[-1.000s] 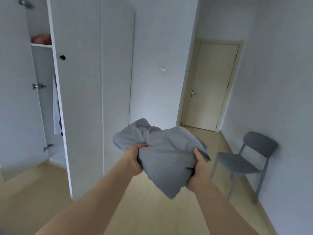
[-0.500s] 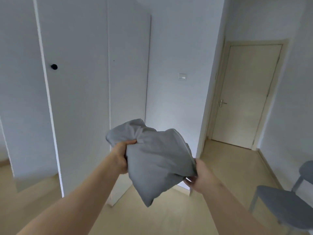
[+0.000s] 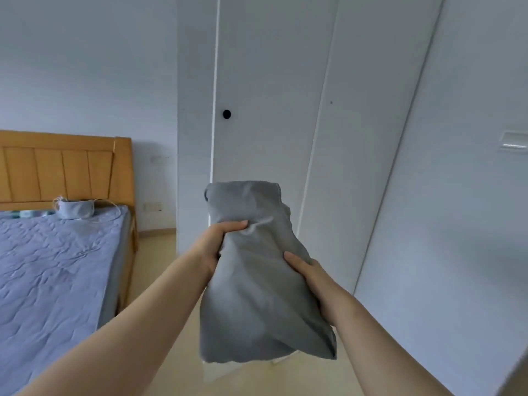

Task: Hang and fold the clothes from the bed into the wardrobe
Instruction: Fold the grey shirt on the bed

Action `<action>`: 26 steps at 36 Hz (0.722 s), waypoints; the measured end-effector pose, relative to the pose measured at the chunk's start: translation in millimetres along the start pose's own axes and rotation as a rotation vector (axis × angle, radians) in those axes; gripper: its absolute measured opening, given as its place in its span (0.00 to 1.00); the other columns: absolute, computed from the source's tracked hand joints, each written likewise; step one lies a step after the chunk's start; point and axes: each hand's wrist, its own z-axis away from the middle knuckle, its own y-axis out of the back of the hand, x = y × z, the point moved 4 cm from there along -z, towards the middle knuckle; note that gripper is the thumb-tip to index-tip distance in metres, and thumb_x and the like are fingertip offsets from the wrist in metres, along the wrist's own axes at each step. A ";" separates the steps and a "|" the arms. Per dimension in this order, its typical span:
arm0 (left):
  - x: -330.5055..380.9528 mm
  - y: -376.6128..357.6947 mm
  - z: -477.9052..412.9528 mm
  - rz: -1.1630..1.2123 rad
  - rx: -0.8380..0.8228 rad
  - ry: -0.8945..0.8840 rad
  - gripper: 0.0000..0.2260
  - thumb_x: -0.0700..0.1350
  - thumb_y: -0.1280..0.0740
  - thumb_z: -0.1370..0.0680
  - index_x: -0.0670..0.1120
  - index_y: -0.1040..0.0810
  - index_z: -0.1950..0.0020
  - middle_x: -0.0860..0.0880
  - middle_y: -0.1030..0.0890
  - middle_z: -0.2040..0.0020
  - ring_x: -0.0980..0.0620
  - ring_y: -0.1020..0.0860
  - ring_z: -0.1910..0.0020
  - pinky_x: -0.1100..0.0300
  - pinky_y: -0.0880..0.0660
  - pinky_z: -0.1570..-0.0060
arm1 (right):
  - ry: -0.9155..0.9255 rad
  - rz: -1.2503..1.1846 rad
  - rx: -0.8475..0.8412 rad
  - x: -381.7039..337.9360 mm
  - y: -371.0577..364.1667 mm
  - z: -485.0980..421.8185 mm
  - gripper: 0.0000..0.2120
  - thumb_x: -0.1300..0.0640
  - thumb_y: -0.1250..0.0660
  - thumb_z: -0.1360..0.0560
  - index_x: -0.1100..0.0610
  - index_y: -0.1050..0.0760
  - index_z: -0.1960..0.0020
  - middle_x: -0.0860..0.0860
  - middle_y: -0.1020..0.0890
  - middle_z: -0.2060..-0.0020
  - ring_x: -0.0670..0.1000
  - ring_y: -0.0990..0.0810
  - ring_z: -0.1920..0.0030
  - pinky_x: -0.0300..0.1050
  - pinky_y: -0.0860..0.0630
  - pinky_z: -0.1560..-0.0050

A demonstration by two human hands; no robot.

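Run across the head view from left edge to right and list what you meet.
Bed with wooden headboard → small grey item on the bed → left hand → black wardrobe knob → grey folded garment → right hand → wall switch.

Soft, even daylight fills the room, cool and bluish on the white walls, with no visible lamp or window. Shadows are faint: a dim one lies under the grey folded garment (image 3: pixel 257 281) and along the bed (image 3: pixel 57 267) frame's side. A small glare streak sits on the wall switch (image 3: pixel 514 140). The wide-angle lens bends the wardrobe (image 3: pixel 271 95) edges so they lean outward, and the forearms stretch toward the bottom corners. Fine detail is soft throughout, and the lower right corner is smeared
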 end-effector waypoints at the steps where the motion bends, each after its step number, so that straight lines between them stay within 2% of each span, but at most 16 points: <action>1: 9.1 15.1 -6.6 0.025 -0.001 -0.019 0.08 0.42 0.37 0.24 0.38 0.22 0.55 0.43 0.17 0.68 0.47 0.18 0.71 0.59 0.23 0.73 | -0.028 -0.036 -0.089 -3.5 -14.0 -14.5 0.30 0.40 0.31 0.31 0.56 0.28 0.35 0.54 0.18 0.46 0.55 0.18 0.47 0.50 0.23 0.43; 3: 26.5 47.5 -21.3 0.073 0.000 -0.047 0.12 0.43 0.39 0.23 0.37 0.21 0.59 0.42 0.18 0.68 0.47 0.18 0.72 0.59 0.23 0.75 | -0.111 -0.096 -0.272 -10.3 -44.6 -40.0 0.26 0.38 0.33 0.31 0.54 0.24 0.40 0.52 0.16 0.48 0.52 0.17 0.49 0.45 0.22 0.49; 5: 44.2 82.7 -37.1 0.108 0.012 -0.081 0.15 0.43 0.39 0.23 0.38 0.18 0.63 0.43 0.18 0.67 0.47 0.18 0.70 0.59 0.22 0.70 | -0.157 -0.139 -0.390 -18.4 -74.3 -66.1 0.28 0.36 0.33 0.35 0.52 0.23 0.42 0.52 0.16 0.49 0.51 0.17 0.49 0.45 0.22 0.50; 9: 79.0 152.9 -62.0 0.128 0.074 -0.119 0.10 0.44 0.36 0.28 0.40 0.18 0.62 0.45 0.18 0.67 0.49 0.19 0.70 0.61 0.21 0.68 | -0.159 -0.180 -0.509 -40.2 -135.2 -123.8 0.30 0.38 0.29 0.38 0.53 0.23 0.41 0.53 0.17 0.47 0.52 0.17 0.47 0.45 0.21 0.51; 12: 110.0 205.4 -80.8 0.121 0.161 -0.150 0.11 0.41 0.38 0.24 0.40 0.19 0.60 0.45 0.18 0.68 0.50 0.18 0.71 0.62 0.22 0.73 | -0.121 -0.201 -0.536 -63.2 -183.8 -166.1 0.32 0.41 0.27 0.42 0.53 0.26 0.41 0.51 0.15 0.54 0.50 0.16 0.54 0.41 0.20 0.61; 14: 132.5 237.3 -92.1 0.109 0.217 -0.180 0.12 0.42 0.39 0.22 0.40 0.19 0.60 0.45 0.18 0.69 0.51 0.19 0.72 0.63 0.23 0.75 | -0.101 -0.232 -0.586 -77.8 -214.2 -190.7 0.26 0.44 0.27 0.39 0.54 0.26 0.45 0.51 0.14 0.60 0.50 0.15 0.59 0.40 0.21 0.68; 16: 153.2 267.5 -103.3 0.084 0.262 -0.211 0.10 0.43 0.39 0.21 0.42 0.21 0.56 0.46 0.18 0.69 0.51 0.19 0.70 0.62 0.23 0.69 | -0.110 -0.283 -0.685 -90.0 -243.5 -210.1 0.16 0.46 0.29 0.32 0.54 0.23 0.49 0.52 0.14 0.60 0.51 0.15 0.60 0.42 0.20 0.68; 17: 162.4 282.9 -108.8 0.074 0.293 -0.222 0.09 0.44 0.39 0.21 0.42 0.22 0.55 0.47 0.18 0.69 0.51 0.19 0.68 0.59 0.23 0.65 | -0.105 -0.280 -0.713 -94.6 -256.8 -220.3 0.14 0.47 0.30 0.32 0.53 0.21 0.50 0.53 0.14 0.59 0.52 0.15 0.60 0.42 0.20 0.67; 18: 170.4 298.6 -114.0 0.064 0.323 -0.229 0.09 0.45 0.39 0.21 0.42 0.22 0.54 0.47 0.18 0.69 0.51 0.20 0.67 0.58 0.24 0.64 | -0.096 -0.262 -0.716 -98.2 -269.3 -232.1 0.15 0.47 0.29 0.33 0.53 0.20 0.50 0.53 0.14 0.59 0.52 0.15 0.60 0.42 0.20 0.67; 21: 189.3 336.4 -126.8 0.067 0.377 -0.212 0.10 0.47 0.37 0.23 0.42 0.22 0.54 0.46 0.18 0.69 0.50 0.19 0.71 0.61 0.23 0.71 | -0.065 -0.189 -0.660 -112.5 -304.9 -267.3 0.16 0.48 0.30 0.36 0.55 0.24 0.51 0.51 0.15 0.66 0.49 0.16 0.67 0.39 0.22 0.73; 24: 206.9 367.8 -143.7 0.120 0.376 -0.224 0.11 0.48 0.36 0.24 0.41 0.21 0.53 0.44 0.17 0.66 0.48 0.18 0.70 0.56 0.24 0.65 | -0.017 -0.130 -0.621 -130.9 -337.4 -307.9 0.09 0.50 0.33 0.29 0.55 0.26 0.55 0.47 0.17 0.73 0.45 0.18 0.73 0.34 0.27 0.79; 26: 221.1 386.1 -159.1 0.142 0.374 -0.272 0.11 0.48 0.36 0.24 0.41 0.21 0.51 0.44 0.17 0.65 0.48 0.18 0.68 0.54 0.26 0.63 | 0.001 -0.131 -0.596 -142.4 -357.1 -340.0 0.08 0.51 0.34 0.25 0.55 0.26 0.54 0.47 0.17 0.74 0.44 0.19 0.75 0.34 0.28 0.81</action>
